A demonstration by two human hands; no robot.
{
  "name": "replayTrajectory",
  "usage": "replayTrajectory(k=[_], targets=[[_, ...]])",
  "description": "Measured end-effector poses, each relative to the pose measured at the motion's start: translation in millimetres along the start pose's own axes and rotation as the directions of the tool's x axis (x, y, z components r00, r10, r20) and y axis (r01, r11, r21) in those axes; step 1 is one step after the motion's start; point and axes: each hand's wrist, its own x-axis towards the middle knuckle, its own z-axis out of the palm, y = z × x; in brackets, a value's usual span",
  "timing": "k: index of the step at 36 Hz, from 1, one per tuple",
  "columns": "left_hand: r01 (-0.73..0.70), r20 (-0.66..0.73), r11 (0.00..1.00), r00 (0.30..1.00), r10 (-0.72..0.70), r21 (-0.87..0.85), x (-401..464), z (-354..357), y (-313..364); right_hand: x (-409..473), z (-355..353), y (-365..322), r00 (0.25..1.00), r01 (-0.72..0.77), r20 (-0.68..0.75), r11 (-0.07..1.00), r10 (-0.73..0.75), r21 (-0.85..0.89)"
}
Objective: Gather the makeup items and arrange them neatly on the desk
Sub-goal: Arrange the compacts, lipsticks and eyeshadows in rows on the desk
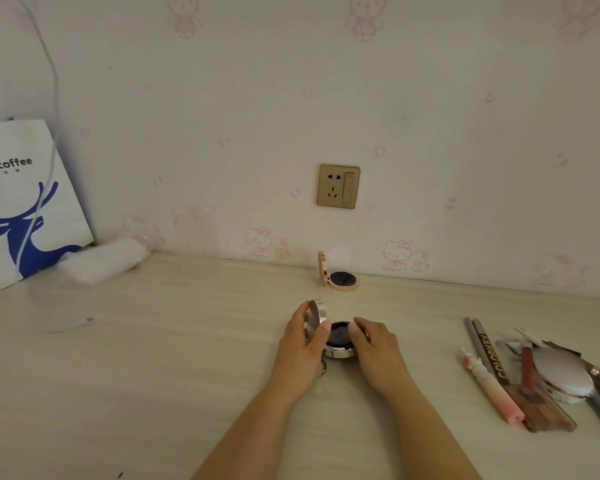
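Silver compact (338, 341) sits between 2 hands, left hand (303, 344) pinching its lid, right hand (378, 348) gripping its base.

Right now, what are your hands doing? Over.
Left hand holds silver compact lid open. Right hand steadies base. Nothing in the way.

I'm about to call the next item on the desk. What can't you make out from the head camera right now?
- Silver compact: its base is partly covered by the left hand and right hand.
- Makeup pile: its far end is cut off by the right edge, and the items overlap, so no count.
- Paper bag: cut off by the left edge, so its print is incomplete.
- Rose-gold compact: too small to read its contents.
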Motion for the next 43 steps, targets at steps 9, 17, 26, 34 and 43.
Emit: replayTrajectory(k=[9,17,26,34,43], targets=[[-0.046,0.139,0.995,0.990,0.033,0.085,6,4,3,-2,-7,10,0.997,0.067,0.043,0.998,-0.067,0.003],[-0.162,0.277,0.960,0.956,0.095,0.228,18,32,12,8,-28,35,0.998,0.056,0.014,0.968,-0.054,-0.243],[-0.219,0.245,0.947,0.956,0.161,0.235,42,78,12,32,-45,59,0.997,-0.045,-0.074,0.961,0.026,-0.272],[-0.134,0.075,0.951,0.990,0.118,0.279,69,102,6,64,-47,73,0.980,-0.127,-0.178,0.960,0.084,-0.250],[-0.127,0.017,0.965,0.992,0.126,0.230,94,115,5,96,-47,86,0.973,-0.154,-0.208,0.955,0.102,-0.252]])
